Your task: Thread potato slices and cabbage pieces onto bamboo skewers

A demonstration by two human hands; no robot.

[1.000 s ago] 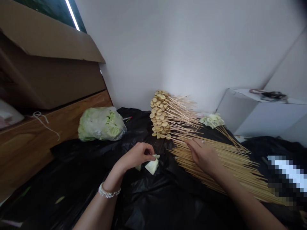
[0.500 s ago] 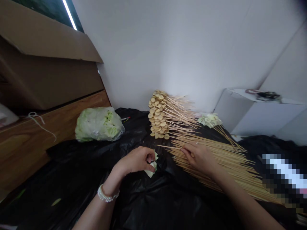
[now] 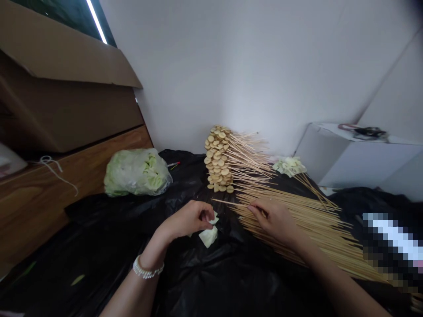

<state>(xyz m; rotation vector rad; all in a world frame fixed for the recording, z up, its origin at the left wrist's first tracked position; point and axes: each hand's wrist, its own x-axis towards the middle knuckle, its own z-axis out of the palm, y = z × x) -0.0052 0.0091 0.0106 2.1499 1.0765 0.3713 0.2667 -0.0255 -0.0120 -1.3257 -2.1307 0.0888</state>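
My left hand [image 3: 193, 218], with a white beaded bracelet at its wrist, is closed in a pinch on a piece of cabbage leaf [image 3: 214, 218]. Just below its fingertips another pale cabbage piece [image 3: 208, 237] lies on the black plastic sheet [image 3: 211, 281]. To the right, my right hand [image 3: 272, 218] grips a bamboo skewer [image 3: 229, 202] whose bare tip points left, above my left fingers. Beneath that hand spreads a wide layer of loose skewers [image 3: 317, 229]. Ahead lies a stack of skewers threaded with round pale slices [image 3: 218, 158], slices to the left.
A clear bag of cabbage leaves [image 3: 137, 171] sits at left, with a pen [image 3: 173, 164] beside it. Several skewers with cabbage [image 3: 289, 166] lie at back right, near a white box [image 3: 357, 154]. A cardboard box [image 3: 72, 110] stands at far left; a white wall [image 3: 214, 66] rises behind.
My left hand has lifted slightly off the lower cabbage piece, which now shows more fully. The skewer in my right hand has shifted a little left.
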